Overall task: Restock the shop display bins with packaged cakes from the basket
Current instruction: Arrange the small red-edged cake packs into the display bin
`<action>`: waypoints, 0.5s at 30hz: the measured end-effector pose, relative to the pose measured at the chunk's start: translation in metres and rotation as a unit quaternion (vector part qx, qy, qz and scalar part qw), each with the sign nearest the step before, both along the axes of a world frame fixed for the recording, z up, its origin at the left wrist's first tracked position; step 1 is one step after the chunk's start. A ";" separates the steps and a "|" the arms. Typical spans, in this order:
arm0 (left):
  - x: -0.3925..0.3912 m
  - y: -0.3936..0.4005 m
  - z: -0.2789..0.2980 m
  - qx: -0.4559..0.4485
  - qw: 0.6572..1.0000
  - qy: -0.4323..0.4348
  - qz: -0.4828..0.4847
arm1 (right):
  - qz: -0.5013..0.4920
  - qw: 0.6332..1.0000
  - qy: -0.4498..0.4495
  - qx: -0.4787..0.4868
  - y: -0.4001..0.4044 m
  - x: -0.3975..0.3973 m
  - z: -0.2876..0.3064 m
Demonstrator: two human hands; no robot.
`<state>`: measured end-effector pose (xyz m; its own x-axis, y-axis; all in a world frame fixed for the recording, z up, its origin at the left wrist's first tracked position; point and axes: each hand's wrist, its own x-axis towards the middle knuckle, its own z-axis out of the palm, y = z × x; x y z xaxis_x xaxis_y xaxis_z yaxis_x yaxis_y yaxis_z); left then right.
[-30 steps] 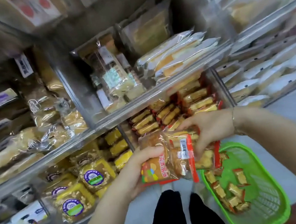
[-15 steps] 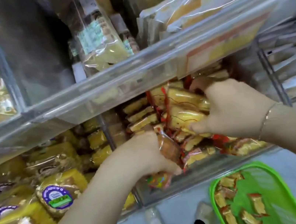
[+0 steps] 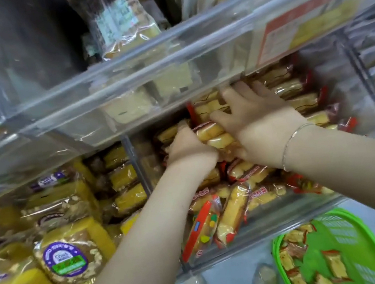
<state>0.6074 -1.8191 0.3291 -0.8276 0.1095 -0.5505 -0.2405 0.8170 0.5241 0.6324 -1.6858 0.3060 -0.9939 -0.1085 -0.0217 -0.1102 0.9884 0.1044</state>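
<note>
Both hands reach into the clear lower bin, heaped with packaged cakes. The left hand grips several cakes; the right hand lies spread over them. More cakes sit in the green basket on the floor.

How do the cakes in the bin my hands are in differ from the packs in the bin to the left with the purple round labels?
The small cakes are slim single bars in clear wrappers with red ends; the purple-label packs are bigger, blocky and nut-topped. The small cakes lie jumbled at the front of their bin; the purple-label packs lie side by side, labels up. Both are yellow cake in clear plastic.
</note>
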 end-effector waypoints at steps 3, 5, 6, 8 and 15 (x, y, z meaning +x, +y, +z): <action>-0.001 0.004 -0.006 0.025 0.999 0.021 0.022 | -0.007 0.997 0.032 0.074 -0.004 0.010 0.016; -0.003 0.004 -0.008 0.033 0.999 0.019 0.015 | 0.002 0.992 -0.006 0.128 -0.006 0.017 0.027; -0.004 0.002 -0.007 0.040 0.999 0.014 0.015 | 0.008 0.990 -0.020 0.137 -0.004 0.018 0.028; -0.008 -0.001 -0.004 0.067 0.997 0.000 0.036 | -0.004 0.992 -0.050 0.115 -0.002 0.019 0.030; -0.001 0.003 -0.007 0.094 0.995 -0.013 0.028 | 0.004 0.986 0.122 0.111 0.007 0.028 0.017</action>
<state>0.6064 -1.8161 0.3224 -0.8209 0.1663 -0.5463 -0.2994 0.6893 0.6597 0.6609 -1.6791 0.3232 -0.9715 -0.1358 0.1941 -0.0627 0.9376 0.3419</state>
